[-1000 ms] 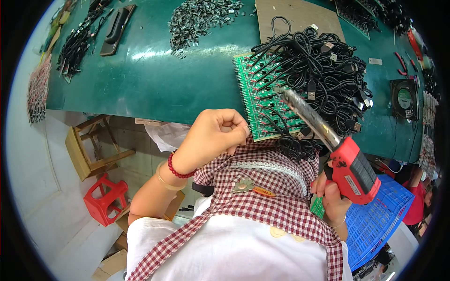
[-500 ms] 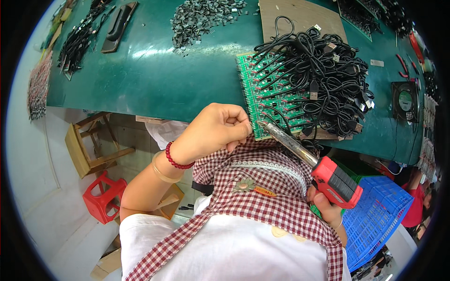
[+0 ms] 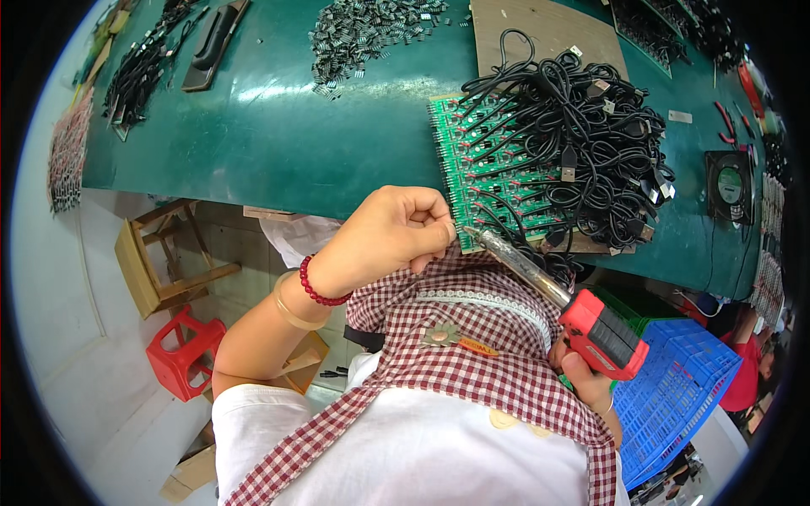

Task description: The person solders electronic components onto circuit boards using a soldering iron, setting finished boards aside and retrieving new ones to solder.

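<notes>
A panel of green circuit boards (image 3: 460,181) lies at the table's front edge, with black USB cables (image 3: 582,143) fixed to it and heaped over its right side. My left hand (image 3: 403,228) is closed in a pinch by the panel's near left corner; whatever its fingertips hold is too small to make out. From the right, my right hand (image 3: 588,379) grips a red and black soldering iron (image 3: 603,333). Its metal tip points up and left to the panel's near corner, close to my left fingertips. Whether the tip touches the board cannot be told.
Under the panel is a brown board (image 3: 548,29) on the green table (image 3: 278,143). Farther back lies a pile of small dark parts (image 3: 354,38). A black fan-like device (image 3: 730,185) sits at right. Below are a blue crate (image 3: 679,379) and a red stool (image 3: 184,354).
The panel and its cables have shifted slightly right. The soldering iron has moved a little toward me, its handle slightly left. My left hand keeps its pinch almost in place.
</notes>
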The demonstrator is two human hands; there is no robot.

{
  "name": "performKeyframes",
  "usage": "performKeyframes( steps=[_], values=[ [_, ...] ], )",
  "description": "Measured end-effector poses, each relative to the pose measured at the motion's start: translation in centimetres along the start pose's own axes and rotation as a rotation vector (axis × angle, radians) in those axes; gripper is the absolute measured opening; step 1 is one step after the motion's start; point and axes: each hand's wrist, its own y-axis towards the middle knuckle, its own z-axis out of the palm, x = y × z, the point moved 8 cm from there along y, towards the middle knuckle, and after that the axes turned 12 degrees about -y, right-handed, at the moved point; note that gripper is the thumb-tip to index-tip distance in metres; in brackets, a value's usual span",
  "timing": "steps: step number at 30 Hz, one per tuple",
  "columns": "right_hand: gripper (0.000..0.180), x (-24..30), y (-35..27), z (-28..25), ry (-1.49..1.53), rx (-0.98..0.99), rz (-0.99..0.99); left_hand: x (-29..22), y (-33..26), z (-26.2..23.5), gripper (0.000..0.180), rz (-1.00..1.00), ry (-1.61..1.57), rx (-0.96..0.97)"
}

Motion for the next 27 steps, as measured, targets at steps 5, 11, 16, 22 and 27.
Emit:
performKeyframes(
  steps=[5, 11, 16, 22, 27],
  values=[
    [0.013, 0.0, 0.0, -0.2, 0.193, -0.074, 0.038, 0.2, 0.0, 0.0, 0.009, 0.025, -0.023, 0.006],
    [0.011, 0.2, 0.0, -0.1, 0.101, -0.025, 0.029, 0.1, 0.1, 0.0, 0.009, 0.016, 0.001, -0.003],
    [0.014, -0.4, -0.1, 0.2, -0.036, 0.030, -0.012, 0.1, 0.1, 0.0, 0.009, 0.019, -0.003, -0.014],
    [0.010, 0.2, -0.7, 0.8, 0.641, -0.069, 0.093, 0.2, 0.0, 0.0, 0.009, 0.024, -0.016, -0.007],
    [0.013, 0.4, -0.7, 0.7, 0.595, -0.014, 0.044, 0.5, -0.3, 0.0, 0.008, 0.003, 0.001, -0.036]
  ],
)
